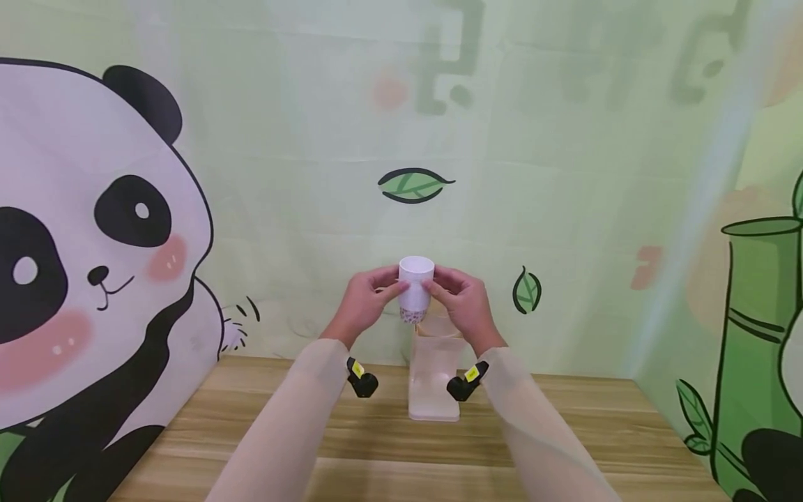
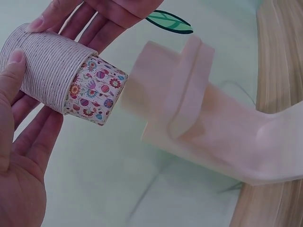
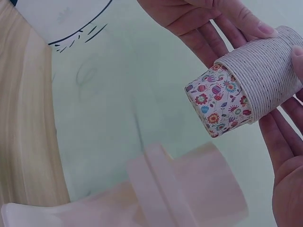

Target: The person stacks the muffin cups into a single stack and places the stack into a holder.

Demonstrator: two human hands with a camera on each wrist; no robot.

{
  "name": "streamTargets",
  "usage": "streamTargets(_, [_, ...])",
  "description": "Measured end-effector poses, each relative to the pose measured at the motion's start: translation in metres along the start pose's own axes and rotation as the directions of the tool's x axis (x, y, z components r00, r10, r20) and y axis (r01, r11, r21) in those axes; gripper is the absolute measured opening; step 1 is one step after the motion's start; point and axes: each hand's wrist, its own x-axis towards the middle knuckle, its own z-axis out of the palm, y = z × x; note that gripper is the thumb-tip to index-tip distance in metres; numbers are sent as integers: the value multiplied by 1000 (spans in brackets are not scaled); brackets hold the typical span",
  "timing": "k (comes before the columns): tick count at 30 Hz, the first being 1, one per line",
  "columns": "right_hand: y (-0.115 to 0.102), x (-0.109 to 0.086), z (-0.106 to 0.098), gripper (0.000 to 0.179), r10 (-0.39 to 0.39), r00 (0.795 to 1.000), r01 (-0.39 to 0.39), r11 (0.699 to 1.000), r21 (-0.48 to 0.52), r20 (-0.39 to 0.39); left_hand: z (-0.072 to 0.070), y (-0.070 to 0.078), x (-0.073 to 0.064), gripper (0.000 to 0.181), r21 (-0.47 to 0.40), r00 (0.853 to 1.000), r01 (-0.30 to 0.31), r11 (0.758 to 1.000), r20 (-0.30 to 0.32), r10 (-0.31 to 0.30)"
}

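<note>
A panda-and-bamboo backdrop rises behind my wooden table [image 1: 263, 418]. Both my left hand [image 1: 362, 301] and right hand [image 1: 461, 301] curl their fingers [image 2: 21, 66] around a stack of paper cups [image 1: 415, 287], held upright above a translucent frosted container [image 1: 434, 380] near the table's far edge. The outer cup is ribbed white; the floral one pokes out below.

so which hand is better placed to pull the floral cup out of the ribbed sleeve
Probably right: the right hand sits nearer the small floral paper cup, while the left hand grips the white ribbed cup sleeve.
</note>
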Motion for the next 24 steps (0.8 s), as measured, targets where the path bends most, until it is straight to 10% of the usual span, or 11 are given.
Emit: streamTargets(24, [3,6,-31,47,-24,1000,24,1000,2,-14,25,14,21,45,-16,999,-31,999,-14,30])
